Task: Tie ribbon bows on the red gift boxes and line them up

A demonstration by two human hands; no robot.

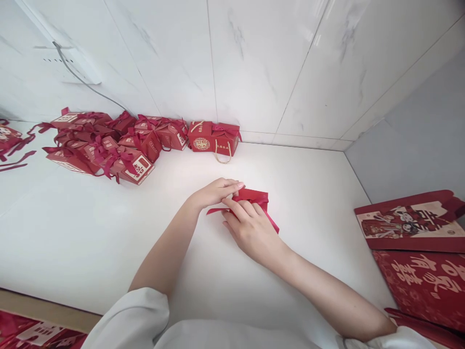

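Observation:
Before me on the white table lies a small red gift box (pixel 254 193) with a red ribbon (pixel 273 223) across its top. One ribbon tail points left past my fingertips, and another trails down at the right. My left hand (pixel 221 190) grips the box at its far left corner, thumb and fingers closed around the edge. Over the top and near side bends my right hand (pixel 250 224), fingers curled together at the ribbon. It covers much of the box, so the knot, if there is one, is hidden.
Several ribboned red boxes (pixel 109 145) are heaped at the back left by the tiled wall. Two boxes with gold cord handles (pixel 213 137) stand beside them. Red printed bags (pixel 417 286) lie at the right edge. More red packages (pixel 39 332) fill the lower left corner.

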